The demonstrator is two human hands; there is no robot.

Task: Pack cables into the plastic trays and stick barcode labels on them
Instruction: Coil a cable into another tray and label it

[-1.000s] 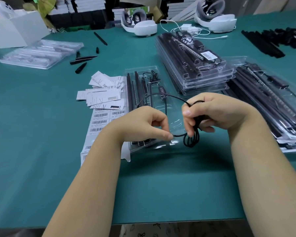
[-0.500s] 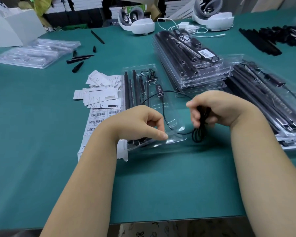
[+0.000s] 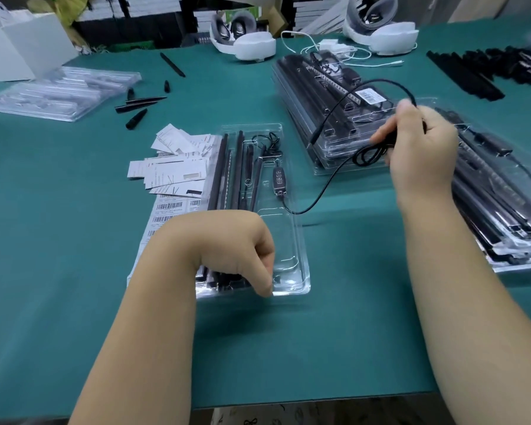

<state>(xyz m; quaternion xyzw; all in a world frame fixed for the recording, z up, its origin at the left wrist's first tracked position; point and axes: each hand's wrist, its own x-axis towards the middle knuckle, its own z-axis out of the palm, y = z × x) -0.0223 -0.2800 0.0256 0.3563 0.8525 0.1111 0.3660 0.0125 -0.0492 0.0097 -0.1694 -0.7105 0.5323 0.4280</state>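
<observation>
A clear plastic tray (image 3: 292,240) lies in front of me on the green table, with black strips along its left side and a small controller (image 3: 279,177) in the middle. A black cable (image 3: 325,185) runs from the controller out to the right. My right hand (image 3: 420,151) grips the coiled end of that cable, raised over the stacked trays. My left hand (image 3: 242,250) rests with curled fingers on the tray's near end, over the black strips; whether it pinches anything is hidden. A sheet of barcode labels (image 3: 166,210) lies left of the tray.
A stack of filled trays (image 3: 307,87) stands behind, with another stack (image 3: 503,210) at the right. Loose paper slips (image 3: 172,167) lie by the labels. Empty trays (image 3: 59,93) and black pieces (image 3: 135,118) are far left; two white headsets (image 3: 246,47) sit at the back.
My right hand has pulled the coiled cable up and to the right, away from the tray. My left hand let go of the cable and dropped onto the tray's near end.
</observation>
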